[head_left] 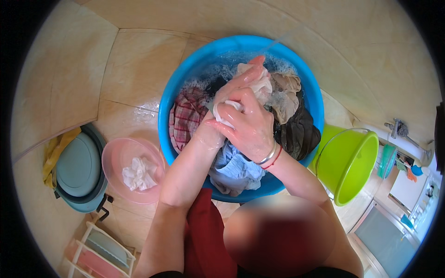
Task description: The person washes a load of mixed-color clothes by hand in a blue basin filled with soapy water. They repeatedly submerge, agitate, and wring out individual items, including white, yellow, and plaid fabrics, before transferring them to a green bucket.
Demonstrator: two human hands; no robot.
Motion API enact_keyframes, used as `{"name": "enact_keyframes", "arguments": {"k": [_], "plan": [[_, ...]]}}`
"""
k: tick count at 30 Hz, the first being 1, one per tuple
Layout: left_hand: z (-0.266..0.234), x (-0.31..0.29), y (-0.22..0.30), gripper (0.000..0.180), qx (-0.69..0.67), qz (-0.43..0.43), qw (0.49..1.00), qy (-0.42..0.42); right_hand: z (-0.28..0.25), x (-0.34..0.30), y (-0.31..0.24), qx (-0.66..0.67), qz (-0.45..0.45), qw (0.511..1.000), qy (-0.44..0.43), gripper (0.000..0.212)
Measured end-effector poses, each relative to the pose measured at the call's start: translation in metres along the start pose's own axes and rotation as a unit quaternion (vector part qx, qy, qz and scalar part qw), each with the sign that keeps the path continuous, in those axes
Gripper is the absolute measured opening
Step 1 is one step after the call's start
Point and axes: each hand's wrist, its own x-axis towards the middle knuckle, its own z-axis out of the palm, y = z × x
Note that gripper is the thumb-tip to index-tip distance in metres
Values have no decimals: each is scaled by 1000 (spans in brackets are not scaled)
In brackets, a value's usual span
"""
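Observation:
A wet white cloth (262, 88) is bunched between my two hands, above the blue basin (165, 134). My left hand (241, 83) reaches farther in, its wet fingers along the cloth, which partly hides them. Close to the left wrist, my right hand (248, 123) closes round another part of the cloth; a silver bangle and a red cord circle that wrist. Under the hands lie a red plaid garment (186, 116), a light blue garment (238, 164), a beige garment (285, 88) and a dark garment (299, 132) in foamy water.
To the left stands a pink basin (111, 160) with a crumpled white cloth (139, 173) in it. Beyond it are a grey-green folding basin (79, 164) and a yellow cloth (58, 153). A lime-green bucket (357, 167) is at the right, near a wall tap (396, 127).

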Motion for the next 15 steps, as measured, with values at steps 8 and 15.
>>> {"name": "enact_keyframes", "arguments": {"k": [8, 15], "plan": [[-1, 8, -20, 24, 63, 142, 987, 29, 12, 18, 16, -3, 0, 992, 128, 17], [-5, 10, -16, 18, 110, 168, 951, 236, 26, 19, 78, 73, 109, 985, 116, 20]]}}
